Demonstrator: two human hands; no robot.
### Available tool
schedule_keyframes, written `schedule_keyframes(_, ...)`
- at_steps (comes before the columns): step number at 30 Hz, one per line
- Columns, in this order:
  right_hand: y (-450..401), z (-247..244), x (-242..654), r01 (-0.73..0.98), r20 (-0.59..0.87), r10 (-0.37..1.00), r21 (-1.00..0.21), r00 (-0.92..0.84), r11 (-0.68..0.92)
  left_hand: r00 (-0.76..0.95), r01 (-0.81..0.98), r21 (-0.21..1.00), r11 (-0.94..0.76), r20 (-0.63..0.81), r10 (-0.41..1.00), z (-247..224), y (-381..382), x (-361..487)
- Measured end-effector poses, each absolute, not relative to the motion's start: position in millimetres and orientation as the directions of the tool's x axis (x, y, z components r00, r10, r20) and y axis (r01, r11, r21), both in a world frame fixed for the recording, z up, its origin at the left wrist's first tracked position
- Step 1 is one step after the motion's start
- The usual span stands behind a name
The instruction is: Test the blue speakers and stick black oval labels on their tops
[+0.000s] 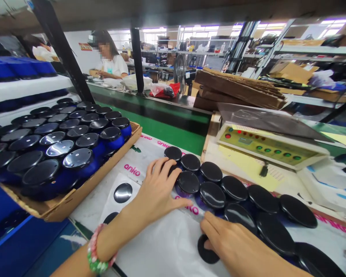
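My left hand, with a beaded bracelet at the wrist, reaches over the near end of two rows of blue jars with glossy black lids. Its fingers are spread and rest on the leftmost lid of the front row. My right hand is lower, in front of the rows, with bent fingers over a black disc on white sheeting. The thumb touches the disc; whether the fingers grip it or the sheet edge is hidden. Another black disc lies on a white sheet at the left.
A cardboard tray of black-lidded blue jars stands at the left. A control box with green buttons sits at the right. Behind lie a green belt and stacked cardboard. A person sits across the line. A dark shelf edge runs overhead.
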State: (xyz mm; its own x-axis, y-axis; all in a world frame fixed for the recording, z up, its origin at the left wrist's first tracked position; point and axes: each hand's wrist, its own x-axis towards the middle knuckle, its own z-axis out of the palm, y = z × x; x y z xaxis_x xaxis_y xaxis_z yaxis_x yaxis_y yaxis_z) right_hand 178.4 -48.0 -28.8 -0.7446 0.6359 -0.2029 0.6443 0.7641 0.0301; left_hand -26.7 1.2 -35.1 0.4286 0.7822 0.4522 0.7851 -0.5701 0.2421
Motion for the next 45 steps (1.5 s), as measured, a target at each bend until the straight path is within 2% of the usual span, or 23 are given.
schedule_keyframes(2, -49, -21, 182, 0.629, -0.154, 0.617, -0.049, -0.772, 0.776, 0.440, 0.786, 0.218, -0.579, 0.461, 0.771, -44, 10, -24)
schedule_keyframes(5, -43, -4, 187, 0.634, -0.093, 0.638, -0.290, -0.765, 0.717, 0.426, 0.771, 0.277, -0.573, 0.445, 0.788, -52, 16, -24)
schedule_keyframes(8, -21, 12, 189, 0.685, -0.085, 0.802, -0.577, -0.592, 0.444, 0.401, 0.749, 0.361, -0.556, 0.421, 0.814, -55, 16, -25)
schedule_keyframes(10, -1, 18, 188, 0.663, -0.115, 0.887, -0.708, -0.447, 0.242, 0.389, 0.738, 0.391, -0.550, 0.420, 0.820, -56, 16, -25)
schedule_keyframes(13, 25, 17, 184, 0.575, -0.157, 0.940, -0.817, -0.304, 0.050, 0.384, 0.734, 0.390, -0.556, 0.437, 0.813, -58, 16, -25)
schedule_keyframes(15, 35, 12, 183, 0.518, -0.173, 0.950, -0.855, -0.259, -0.015, 0.391, 0.732, 0.379, -0.566, 0.447, 0.805, -59, 16, -25)
schedule_keyframes(17, 40, 5, 184, 0.493, -0.151, 0.956, -0.870, -0.251, -0.008, 0.394, 0.730, 0.376, -0.571, 0.451, 0.801, -59, 17, -25)
schedule_keyframes(22, 40, -7, 182, 0.543, 0.002, 0.971, -0.829, -0.238, 0.135, 0.395, 0.732, 0.377, -0.567, 0.444, 0.804, -58, 19, -24)
schedule_keyframes(32, 39, -15, 175, 0.600, -0.002, 0.976, -0.789, -0.218, 0.132, 0.384, 0.749, 0.365, -0.554, 0.442, 0.811, -60, 17, -24)
schedule_keyframes(45, 38, -26, 174, 0.722, 0.154, 0.944, -0.612, -0.292, 0.323, 0.379, 0.752, 0.373, -0.543, 0.428, 0.820, -57, 16, -24)
